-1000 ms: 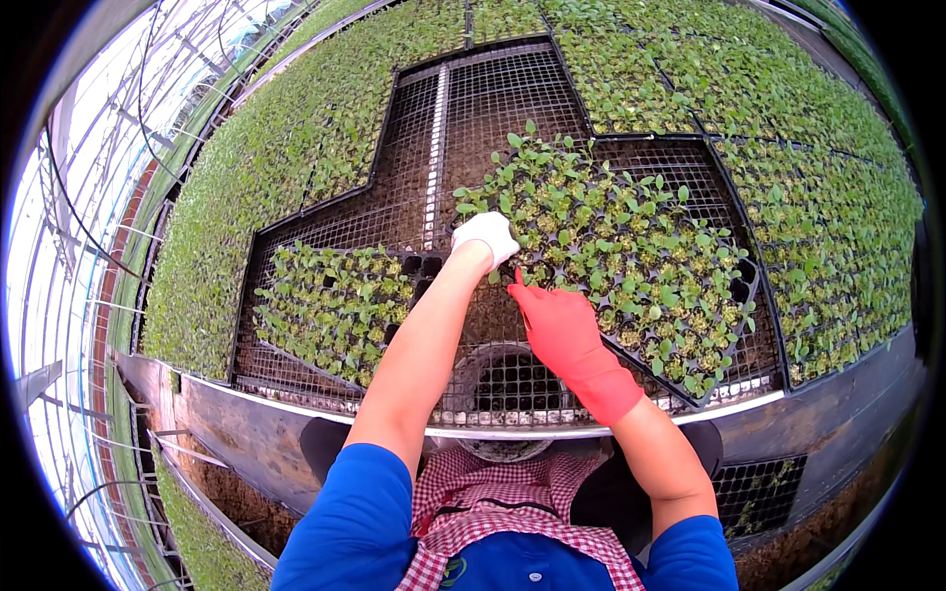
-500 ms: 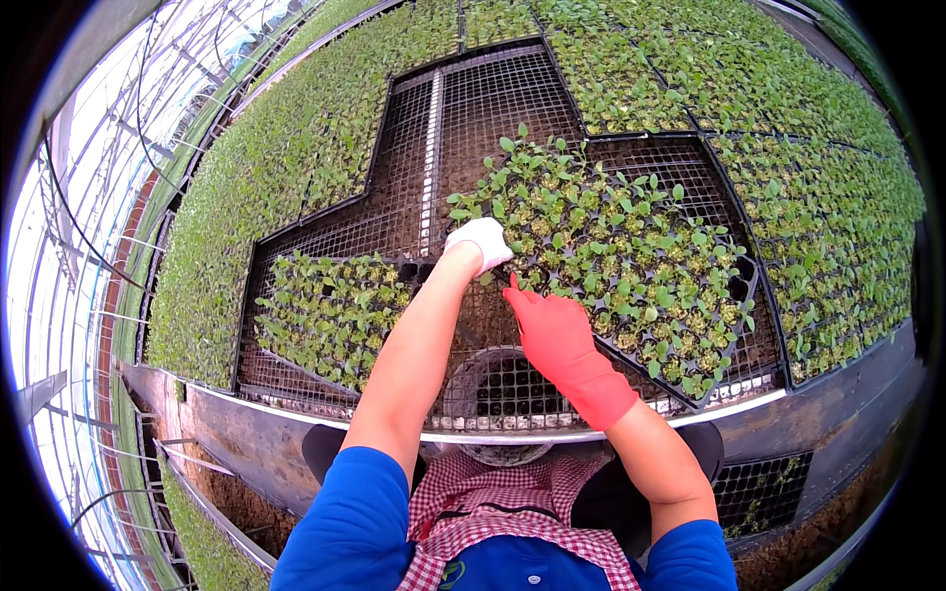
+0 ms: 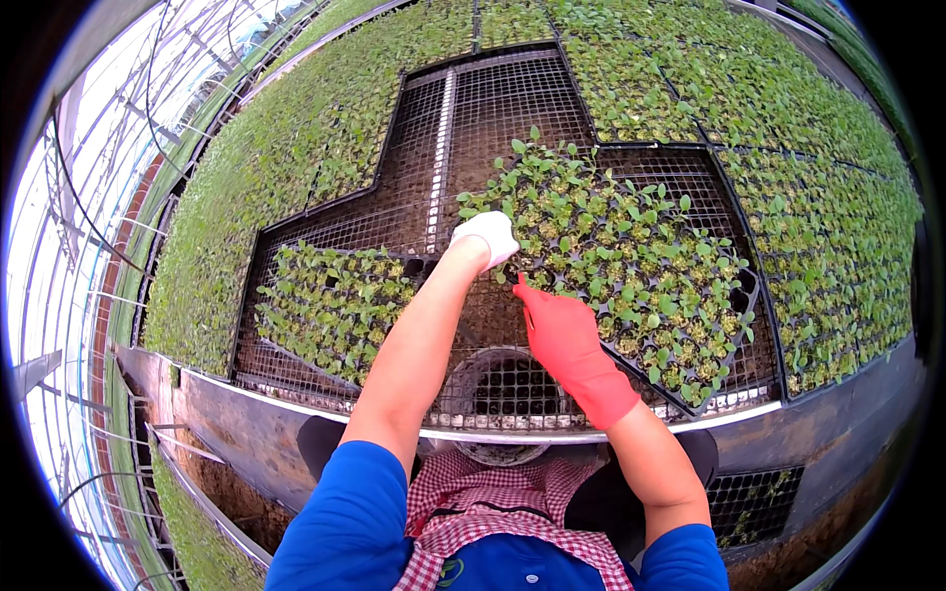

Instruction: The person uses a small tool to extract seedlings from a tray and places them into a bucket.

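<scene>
A black cell tray of green seedlings lies turned at a slant in front of me, its left corner under my hands. My left hand, in a white glove, is closed at that corner among the leaves; what its fingers hold is hidden. My right hand, in a red rubber glove, is at the tray's near left edge, just below the left. One red finger points up to the corner, the other fingers are curled and partly hidden. A smaller seedling patch in a tray lies left of my left forearm, with a few bare dark cells at its right end.
Wire mesh of the bench shows between the trays, soil beneath it. Dense seedling trays surround it left, behind and on the right. The bench's metal rim runs before my apron. A black empty-looking tray stands below right.
The view has shifted slightly. Both hands stay at the tray's left corner, with the left glove turned a little and the right finger still pointing up beside it.
</scene>
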The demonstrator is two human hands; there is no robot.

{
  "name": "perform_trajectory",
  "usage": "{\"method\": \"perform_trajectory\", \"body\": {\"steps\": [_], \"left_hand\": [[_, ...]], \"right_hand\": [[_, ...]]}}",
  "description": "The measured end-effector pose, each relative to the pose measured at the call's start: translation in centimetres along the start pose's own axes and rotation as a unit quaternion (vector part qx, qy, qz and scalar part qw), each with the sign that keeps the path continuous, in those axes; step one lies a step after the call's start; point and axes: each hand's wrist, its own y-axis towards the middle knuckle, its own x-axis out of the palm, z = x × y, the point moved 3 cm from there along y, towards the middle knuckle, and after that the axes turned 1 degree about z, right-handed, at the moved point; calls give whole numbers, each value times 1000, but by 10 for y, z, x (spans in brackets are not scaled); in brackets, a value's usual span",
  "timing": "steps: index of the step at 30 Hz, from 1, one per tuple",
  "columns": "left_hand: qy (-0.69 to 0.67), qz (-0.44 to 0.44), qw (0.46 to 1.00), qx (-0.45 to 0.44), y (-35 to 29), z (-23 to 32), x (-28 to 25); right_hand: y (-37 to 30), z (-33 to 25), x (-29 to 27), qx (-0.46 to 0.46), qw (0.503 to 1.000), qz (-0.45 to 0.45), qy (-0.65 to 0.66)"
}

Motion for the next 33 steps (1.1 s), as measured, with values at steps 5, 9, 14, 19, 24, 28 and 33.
{"method": "perform_trajectory", "body": {"steps": [5, 9, 14, 19, 24, 28, 33], "left_hand": [[-22, 37, 999, -18, -19, -5, -16], [-51, 95, 994, -12, -59, -5, -30], [-106, 56, 992, 34, -164, 12, -22], [-29, -139, 989, 28, -251, 21, 46], [2, -208, 977, 51, -284, 24, 126], [42, -159, 985, 46, -283, 18, 181], [36, -87, 995, 45, -277, 8, 214]], "right_hand": [[9, -6, -23, 30, 998, 26, 52], [13, 6, -34, 23, 992, 98, 80], [9, 16, -21, 71, 989, 43, 124], [11, 14, -23, 52, 983, 94, 150], [7, 17, -17, 82, 983, 66, 152], [9, 10, -25, 77, 979, 87, 166], [5, 11, -20, 98, 983, 50, 146]]}}
